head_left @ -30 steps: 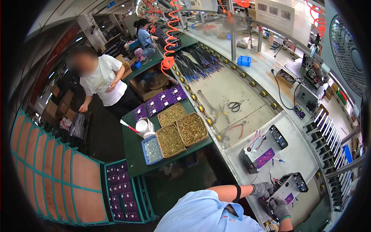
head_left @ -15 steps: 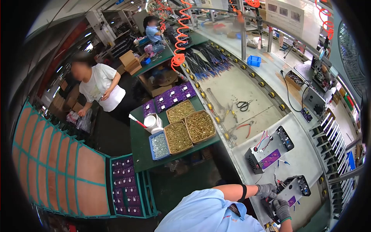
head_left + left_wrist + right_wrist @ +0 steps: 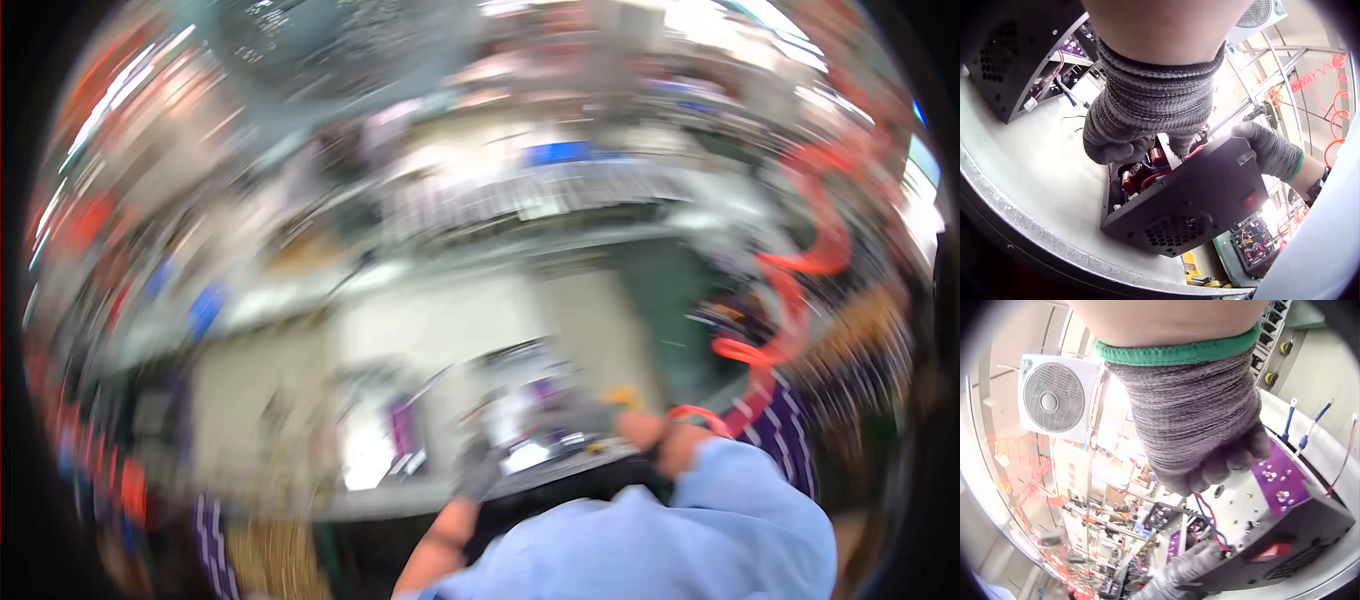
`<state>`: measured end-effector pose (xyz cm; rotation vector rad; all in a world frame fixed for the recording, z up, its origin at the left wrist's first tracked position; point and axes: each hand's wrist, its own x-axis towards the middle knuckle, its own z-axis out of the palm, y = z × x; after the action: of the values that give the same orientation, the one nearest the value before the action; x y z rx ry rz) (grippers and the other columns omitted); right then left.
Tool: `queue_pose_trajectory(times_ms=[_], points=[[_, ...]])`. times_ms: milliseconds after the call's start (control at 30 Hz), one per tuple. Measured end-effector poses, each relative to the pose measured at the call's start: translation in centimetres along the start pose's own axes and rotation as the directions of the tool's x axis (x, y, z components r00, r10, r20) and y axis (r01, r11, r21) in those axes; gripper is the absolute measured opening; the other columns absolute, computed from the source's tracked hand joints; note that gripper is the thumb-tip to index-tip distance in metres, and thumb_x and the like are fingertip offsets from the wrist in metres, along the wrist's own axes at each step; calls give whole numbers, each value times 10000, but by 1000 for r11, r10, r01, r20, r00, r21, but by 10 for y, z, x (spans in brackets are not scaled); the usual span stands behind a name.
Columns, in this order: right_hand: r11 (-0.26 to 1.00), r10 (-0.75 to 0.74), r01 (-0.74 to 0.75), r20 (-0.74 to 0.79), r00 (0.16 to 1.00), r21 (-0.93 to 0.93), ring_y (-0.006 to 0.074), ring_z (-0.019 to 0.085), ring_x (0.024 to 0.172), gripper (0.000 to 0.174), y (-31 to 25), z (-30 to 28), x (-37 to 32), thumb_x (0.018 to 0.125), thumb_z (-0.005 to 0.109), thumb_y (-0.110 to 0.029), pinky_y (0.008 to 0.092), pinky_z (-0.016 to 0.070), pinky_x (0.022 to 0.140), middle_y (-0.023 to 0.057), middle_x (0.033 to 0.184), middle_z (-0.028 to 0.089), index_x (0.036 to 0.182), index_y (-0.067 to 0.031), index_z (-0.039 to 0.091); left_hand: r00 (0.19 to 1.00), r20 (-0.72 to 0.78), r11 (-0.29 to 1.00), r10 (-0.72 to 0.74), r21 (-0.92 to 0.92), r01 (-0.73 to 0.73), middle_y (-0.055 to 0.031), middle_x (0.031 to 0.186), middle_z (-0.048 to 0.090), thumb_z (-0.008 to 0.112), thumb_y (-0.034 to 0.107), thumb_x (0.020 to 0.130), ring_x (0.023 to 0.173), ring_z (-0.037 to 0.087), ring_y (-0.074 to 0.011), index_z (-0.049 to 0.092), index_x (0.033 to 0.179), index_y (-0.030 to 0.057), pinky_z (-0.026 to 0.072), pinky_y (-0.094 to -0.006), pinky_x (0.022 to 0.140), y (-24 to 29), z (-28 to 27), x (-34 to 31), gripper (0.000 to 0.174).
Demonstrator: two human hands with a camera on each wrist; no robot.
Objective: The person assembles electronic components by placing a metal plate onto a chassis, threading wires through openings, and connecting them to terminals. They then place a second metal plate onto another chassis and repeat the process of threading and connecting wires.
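Both hands, in grey knit gloves, work at a black metal case [image 3: 1216,194] with a honeycomb vent and a red switch [image 3: 1250,201]. My left hand [image 3: 1147,112] curls its fingers over the open side, at a silver plate edge above red components [image 3: 1129,181]. My right hand [image 3: 1204,425], in a green-cuffed glove, grips the case's far upper edge with bent fingers. Red and blue wires [image 3: 1213,519] rise between the two hands. A purple circuit board [image 3: 1282,478] is fixed on the silver plate. The head view is heavily blurred.
A second black case [image 3: 1016,62] stands on the pale bench [image 3: 1079,181], left of the first. The bench has a raised metal rim [image 3: 1029,231]. Blue-tipped leads [image 3: 1291,419] stick up beside the case. Red coiled hoses [image 3: 1335,112] hang at the right.
The head view has swung sharply and blurred, with the bench now straight ahead. The person in a white shirt has left the view. Both hands remain at the case.
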<state>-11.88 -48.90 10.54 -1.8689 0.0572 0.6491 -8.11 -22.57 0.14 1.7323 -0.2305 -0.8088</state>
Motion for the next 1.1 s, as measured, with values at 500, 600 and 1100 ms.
queue_pose_trajectory(times_ms=[500,600,1100], points=[[899,-292,80,-453,842,-431,345,677,793,245,9,63,-33,762,713,-313,456,534,703,149,789,686,861,-90,724,775,431,731,463,308,-609,-184,847,695,614,376,975,691,632,-320,688,1000,-1,506,-414,668,135,-9,-1,385],[715,-414,115,-286,864,-690,308,659,788,249,7,71,-42,732,692,-395,427,533,700,96,801,664,810,-165,637,837,455,871,303,224,-437,-147,809,688,633,316,968,644,622,-252,696,965,3,504,-368,627,142,4,4,320],[713,-199,81,-91,976,-696,318,686,777,162,18,65,-9,745,727,-273,440,539,671,88,786,701,863,-165,753,989,124,922,-74,-370,115,-1,783,636,719,171,918,593,540,-74,685,1011,46,446,-187,520,-19,-79,73,160]])
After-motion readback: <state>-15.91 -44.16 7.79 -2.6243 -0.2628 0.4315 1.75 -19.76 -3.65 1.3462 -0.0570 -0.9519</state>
